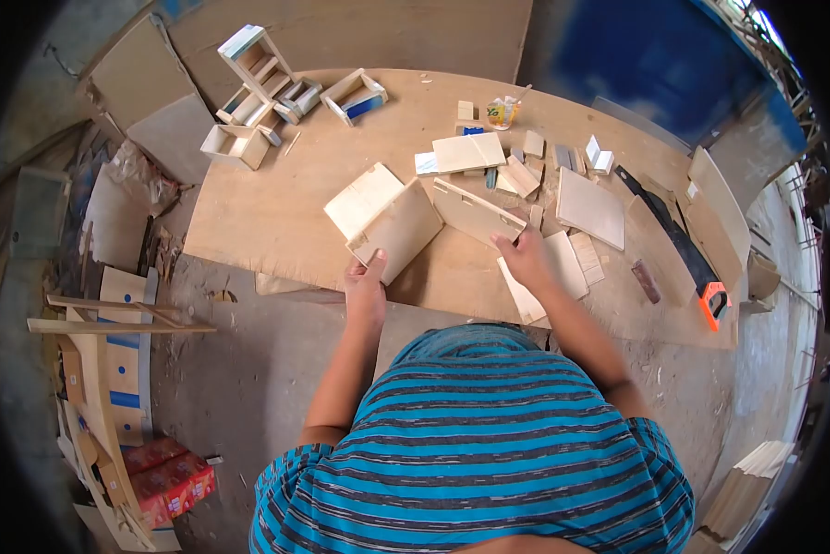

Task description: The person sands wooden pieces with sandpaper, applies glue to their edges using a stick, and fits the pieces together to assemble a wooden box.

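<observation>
My left hand point(366, 285) is closed on the lower left corner of a thin wooden panel point(404, 231), which stands tilted over the near part of the table. My right hand point(526, 257) grips the right end of a second wooden panel point(475, 212) with small notches along its upper edge. The inner ends of the two panels come close together; I cannot tell whether they touch. Behind the left panel lies a pale flat board point(363, 196). Under my right forearm are more pale boards point(563, 262).
Small wooden boxes point(236, 145) stand at the back left of the table point(276, 198). Wood offcuts point(519, 175), a plastic cup point(502, 113) and a square board point(590, 210) lie to the right. A handsaw point(678, 245) with an orange handle rests near the right edge. Red packages point(170, 480) sit lower left.
</observation>
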A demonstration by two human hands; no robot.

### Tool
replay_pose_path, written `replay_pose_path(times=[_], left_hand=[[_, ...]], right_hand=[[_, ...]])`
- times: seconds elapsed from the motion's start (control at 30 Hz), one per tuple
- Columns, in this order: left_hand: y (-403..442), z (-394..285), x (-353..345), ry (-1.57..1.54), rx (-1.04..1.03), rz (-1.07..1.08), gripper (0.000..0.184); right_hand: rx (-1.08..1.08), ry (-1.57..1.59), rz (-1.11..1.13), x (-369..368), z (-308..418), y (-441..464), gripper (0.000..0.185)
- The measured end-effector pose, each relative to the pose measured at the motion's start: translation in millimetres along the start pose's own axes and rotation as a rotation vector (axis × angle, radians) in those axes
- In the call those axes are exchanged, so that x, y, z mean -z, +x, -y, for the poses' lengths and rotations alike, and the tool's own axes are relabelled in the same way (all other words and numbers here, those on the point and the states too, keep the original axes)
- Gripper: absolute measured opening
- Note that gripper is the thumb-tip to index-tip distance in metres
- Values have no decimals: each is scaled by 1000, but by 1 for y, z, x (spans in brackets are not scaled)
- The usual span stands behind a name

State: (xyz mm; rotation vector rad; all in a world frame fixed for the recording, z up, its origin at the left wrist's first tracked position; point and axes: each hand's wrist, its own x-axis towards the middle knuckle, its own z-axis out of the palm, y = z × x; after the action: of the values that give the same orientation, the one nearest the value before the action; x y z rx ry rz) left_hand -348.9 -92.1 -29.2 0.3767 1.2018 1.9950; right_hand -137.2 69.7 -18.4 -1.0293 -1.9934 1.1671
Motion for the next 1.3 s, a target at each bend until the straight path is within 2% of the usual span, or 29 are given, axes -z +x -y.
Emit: replay_pose_path(times=[0.1,0.2,0.4,0.5,0.6,0.7,0.77,0.9,1.0,1.1,1.13,1.3], left_hand=[[4,8,2,93,-22,28,24],[2,6,5,210,-23,77,21],[-9,2,7,530,10,158,25],[-16,-3,-7,466,-149,141,27],[-17,2,-4,560,-240,153,39],[-20,3,7,569,-57,60,40],[-21,-1,9,590,-45,62,38],[-19,-3,12,605,-38,88,32],[-10,6,16,548,-81,1,28],[1,2,22,149,12,-58,31],[0,-7,20,92,84,-113,39],[1,-22,26,25,117,-73,41]], right_hand=[[43,57,-45,-6,-14,2,34],[-21,40,-20,-7,-26,-1,36],[-117,90,35,-2,-7,-6,34],[-158,59,52,3,11,-7,32],[-177,22,84,4,13,-7,34],[-61,209,-20,-16,-32,-4,36],[-29,214,18,-17,-39,-3,37],[-90,95,64,-12,-5,2,32],[-102,251,146,-13,-16,15,34],[-58,467,-8,-4,-2,25,41],[-101,547,62,5,5,28,51],[-155,628,77,18,10,28,55]])
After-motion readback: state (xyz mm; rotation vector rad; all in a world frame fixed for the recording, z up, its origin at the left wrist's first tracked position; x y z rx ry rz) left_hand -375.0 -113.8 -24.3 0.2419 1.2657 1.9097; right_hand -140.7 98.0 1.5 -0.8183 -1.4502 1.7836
